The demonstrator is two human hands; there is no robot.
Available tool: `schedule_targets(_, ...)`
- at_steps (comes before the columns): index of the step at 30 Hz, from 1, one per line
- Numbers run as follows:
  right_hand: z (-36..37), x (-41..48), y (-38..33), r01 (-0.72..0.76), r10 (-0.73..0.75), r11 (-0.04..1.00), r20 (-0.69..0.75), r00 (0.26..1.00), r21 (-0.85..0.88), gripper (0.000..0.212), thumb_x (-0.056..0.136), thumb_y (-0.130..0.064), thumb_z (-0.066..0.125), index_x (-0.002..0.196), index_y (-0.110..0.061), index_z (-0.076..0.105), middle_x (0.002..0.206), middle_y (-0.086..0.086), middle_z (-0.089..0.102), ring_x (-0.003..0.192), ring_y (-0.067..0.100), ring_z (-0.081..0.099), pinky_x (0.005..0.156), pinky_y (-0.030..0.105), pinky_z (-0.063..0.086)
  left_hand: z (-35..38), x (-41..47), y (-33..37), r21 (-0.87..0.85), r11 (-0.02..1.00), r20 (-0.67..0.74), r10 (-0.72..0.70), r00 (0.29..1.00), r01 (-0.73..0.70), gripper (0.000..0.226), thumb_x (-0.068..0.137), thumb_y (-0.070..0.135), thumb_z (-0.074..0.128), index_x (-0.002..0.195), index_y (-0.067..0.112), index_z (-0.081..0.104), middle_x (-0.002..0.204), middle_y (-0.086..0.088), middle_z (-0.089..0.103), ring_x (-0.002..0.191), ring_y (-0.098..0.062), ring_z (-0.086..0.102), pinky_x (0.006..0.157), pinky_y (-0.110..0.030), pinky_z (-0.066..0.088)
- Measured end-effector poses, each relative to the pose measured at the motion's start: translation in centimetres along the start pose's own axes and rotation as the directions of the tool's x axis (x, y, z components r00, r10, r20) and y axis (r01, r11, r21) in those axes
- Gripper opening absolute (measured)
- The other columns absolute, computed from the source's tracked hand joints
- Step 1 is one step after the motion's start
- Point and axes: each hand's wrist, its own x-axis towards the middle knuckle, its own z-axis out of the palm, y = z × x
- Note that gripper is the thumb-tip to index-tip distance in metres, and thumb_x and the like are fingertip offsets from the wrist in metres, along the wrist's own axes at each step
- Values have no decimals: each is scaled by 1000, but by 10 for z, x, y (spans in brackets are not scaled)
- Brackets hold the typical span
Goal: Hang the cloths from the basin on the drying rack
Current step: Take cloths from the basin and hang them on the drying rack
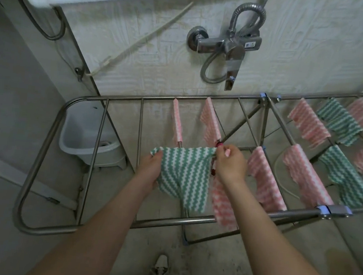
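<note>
Tiled washroom, rack (157,98) by the wall | green cloth (183,171) stretched above the middle bars | left hand (150,167) grips one corner, right hand (229,164) pinches the other | hanging under way | next: drape over a free bar, release.

Left hand (150,170) and right hand (231,164) (arms outstretched) pinch, fingers curled.

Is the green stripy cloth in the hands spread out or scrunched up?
Spread out. The left hand and right hand hold its top corners apart, so the green zigzag cloth hangs flat.
</note>
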Motion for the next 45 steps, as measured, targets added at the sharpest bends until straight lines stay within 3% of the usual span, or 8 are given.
schedule_targets(5,5,-2,3,55,-41,997,248,968,-50,37,84,-39,66,113,-17,57,101,1,64,91,23,62,74,31,47,6,12,-3,-61,998,-26,13,1000,-14,26,99,35,43,114,17,56,105,-6,62,89,-22,59,92,-41,51)
schedule_targets(10,9,-23,3,139,76,954,663,744,-266,30,78,-38,75,91,-12,66,91,8,69,85,24,66,81,41,56,5,15,-1,-78,997,67,3,998,3,17,96,17,47,83,21,57,83,1,62,73,-14,59,63,-27,46)
schedule_targets(18,2,-21,4,262,123,846,648,752,-464,19,85,-18,64,70,-20,53,71,-2,59,75,20,62,74,33,53,-10,25,-4,56,973,166,213,963,-225,67,77,-16,46,123,33,48,123,-3,52,101,-20,57,75,-34,51)
schedule_targets(24,-1,-24,1,254,105,869,659,745,-425,33,86,-39,65,64,-20,50,64,-3,57,61,14,57,64,31,52,-11,15,-21,318,875,177,323,930,-364,68,83,-9,50,137,31,39,99,10,52,79,-2,54,65,-23,50)
schedule_targets(29,11,-38,3,217,40,922,638,769,-320,44,86,-37,67,53,-26,41,52,-7,44,50,12,45,57,29,43,-10,13,-37,598,626,259,441,860,-501,72,75,9,70,138,25,40,134,-7,43,114,-20,48,92,-23,41)
schedule_targets(33,14,-39,4,214,19,939,663,748,-269,27,86,-31,68,63,-27,55,63,-6,57,62,11,55,62,28,46,-3,-1,-54,446,713,437,354,827,-541,70,64,37,77,127,33,49,110,-2,55,83,-16,58,78,-42,56)
schedule_targets(37,14,-37,2,263,53,899,683,728,-351,18,89,-27,65,77,-14,64,74,5,61,77,23,62,77,38,53,-3,-7,-59,421,726,458,347,819,-543,67,76,6,73,134,22,45,88,3,50,62,-7,53,64,-27,50)
schedule_targets(45,2,-40,6,194,53,944,704,708,-266,27,85,-22,69,62,-16,55,60,-2,52,56,11,49,58,27,43,-3,-14,-55,494,633,548,306,779,-596,86,73,10,77,145,19,32,90,5,51,76,-13,58,74,-27,50)
